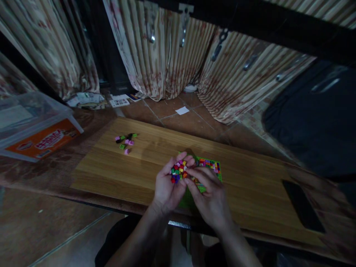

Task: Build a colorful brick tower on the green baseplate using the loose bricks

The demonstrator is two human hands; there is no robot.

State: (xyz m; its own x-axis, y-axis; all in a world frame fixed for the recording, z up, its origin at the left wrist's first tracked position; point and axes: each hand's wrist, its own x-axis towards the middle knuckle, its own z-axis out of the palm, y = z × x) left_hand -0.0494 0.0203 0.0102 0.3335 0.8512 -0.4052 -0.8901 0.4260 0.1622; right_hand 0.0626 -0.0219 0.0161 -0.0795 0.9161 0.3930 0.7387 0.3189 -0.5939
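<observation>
My left hand (166,187), palm up and cupped, holds a heap of small toy building bricks (178,171) in red, yellow, green, blue, pink and white. From the right, my right hand (208,193) reaches over the heap, thumb and forefinger pinched together at its edge. Whatever lies between those fingertips is too small to make out. Under both hands is a green studded baseplate (218,167), partly hidden, with rows of colourful bricks fixed on its far part.
Loose pink, green and black bricks (127,142) lie on the wooden board (250,178) at left. A dark phone-like slab (303,205) lies at right. A clear plastic tub (39,126) with an orange label stands far left. Striped curtains (167,55) hang behind.
</observation>
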